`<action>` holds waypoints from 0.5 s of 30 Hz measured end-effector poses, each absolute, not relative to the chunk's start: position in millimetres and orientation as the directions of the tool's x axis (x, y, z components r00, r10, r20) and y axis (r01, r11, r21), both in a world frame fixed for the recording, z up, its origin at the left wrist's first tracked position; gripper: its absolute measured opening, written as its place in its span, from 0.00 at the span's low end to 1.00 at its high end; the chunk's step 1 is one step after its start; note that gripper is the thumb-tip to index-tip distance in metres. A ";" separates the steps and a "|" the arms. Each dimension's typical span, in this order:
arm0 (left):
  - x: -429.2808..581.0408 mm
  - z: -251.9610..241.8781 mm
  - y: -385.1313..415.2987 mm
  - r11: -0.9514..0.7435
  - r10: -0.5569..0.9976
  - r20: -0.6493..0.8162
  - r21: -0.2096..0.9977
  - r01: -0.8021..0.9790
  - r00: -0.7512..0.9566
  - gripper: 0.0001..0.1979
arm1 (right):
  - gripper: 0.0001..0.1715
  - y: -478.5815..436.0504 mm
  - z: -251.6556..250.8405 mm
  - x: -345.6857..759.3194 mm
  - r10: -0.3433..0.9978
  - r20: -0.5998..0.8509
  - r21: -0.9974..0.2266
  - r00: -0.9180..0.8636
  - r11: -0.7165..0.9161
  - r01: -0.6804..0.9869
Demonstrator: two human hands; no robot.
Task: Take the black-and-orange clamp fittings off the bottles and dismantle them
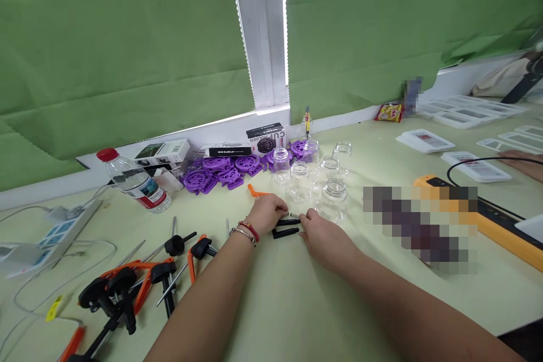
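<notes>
A small metal spring (294, 215) shows between my two hands, above the table. My right hand (324, 237) is closed, its fingertips at the spring's right end. Close to the spring's left end, my left hand (266, 213) has its fingers pinched together; what lies in them is hidden. Just below the spring are two slim black plastic pieces, an upper one (289, 222) and a lower one (286, 232) with a bent end. My right fingers partly cover their right ends. An orange lever-like piece (257, 192) lies behind my left hand.
Clear glass jars (333, 195) stand behind my right hand. Purple plastic lids (229, 172) and boxes (267, 138) line the wall. Black-and-orange pump parts with metal rods (123, 288), a water bottle (136, 184) and a power strip (63, 240) are at left. Another person's hand (524, 164) shows far right.
</notes>
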State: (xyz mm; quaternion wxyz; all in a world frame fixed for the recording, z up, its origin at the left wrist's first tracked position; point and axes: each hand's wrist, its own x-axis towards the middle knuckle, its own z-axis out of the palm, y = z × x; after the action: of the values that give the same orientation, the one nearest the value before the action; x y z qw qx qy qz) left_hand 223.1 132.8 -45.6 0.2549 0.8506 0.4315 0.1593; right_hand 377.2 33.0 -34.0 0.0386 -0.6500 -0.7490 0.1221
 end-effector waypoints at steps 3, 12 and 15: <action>222.2 -45.2 132.4 -0.506 0.805 0.044 0.571 0.647 0.591 0.08 | 0.11 33.1 -34.7 375.0 0.983 -0.103 -0.219 -0.150 0.125 0.968; 213.6 -33.0 123.2 -0.541 0.798 0.068 0.521 0.660 0.599 0.11 | 0.13 32.8 -34.3 369.2 0.986 -0.098 -0.222 -0.136 0.112 0.969; 208.3 -23.1 109.2 -0.555 0.807 0.106 0.469 0.686 0.581 0.12 | 0.15 33.2 -34.2 366.8 0.985 -0.099 -0.217 -0.141 0.117 0.969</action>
State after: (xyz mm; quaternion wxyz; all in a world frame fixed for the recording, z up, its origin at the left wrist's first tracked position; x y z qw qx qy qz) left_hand 208.3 109.2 -23.1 0.1926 0.8679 0.4303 0.1568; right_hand 366.8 33.2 -34.2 0.0346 -0.6545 -0.7465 0.1150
